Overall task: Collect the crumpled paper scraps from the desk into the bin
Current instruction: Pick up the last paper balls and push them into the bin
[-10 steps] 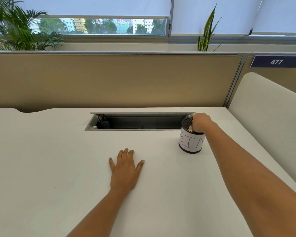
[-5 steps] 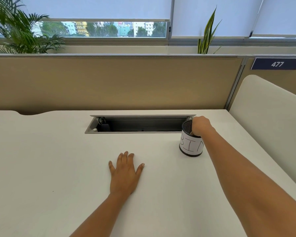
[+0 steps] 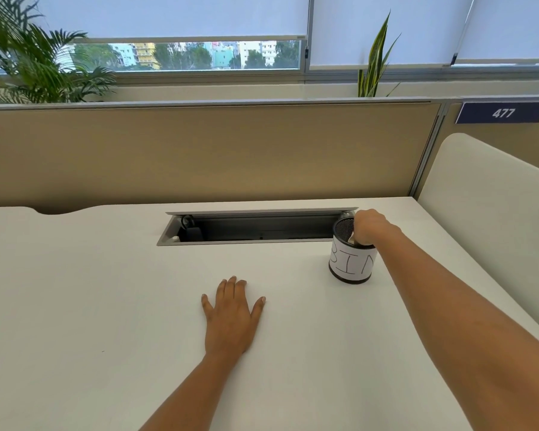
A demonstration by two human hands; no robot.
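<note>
White laminate desk, beige partition along its far edge. At 12 o'clock from our left hand we note a grey cable recess sunk in the top, with a dark plug at its left end. At 2 o'clock stands the bin, a small mesh cylinder wrapped in white paper lettered "BIN", upright, touching the recess's right end. A cream side panel closes the desk at 3 o'clock, and above it is a blue plate reading 477. Behind the partition are a palm at 10 o'clock and a spear-leaved plant at 1 o'clock.

Our right arm reaches straight out. The right hand sits knuckles-up over the bin's mouth and hides its right rim. Its fingers are curled tight on a paper scrap, of which only a pale sliver shows inside the rim. The left hand lies palm-down, fingers straight, thumb spread, holding nothing.
</note>
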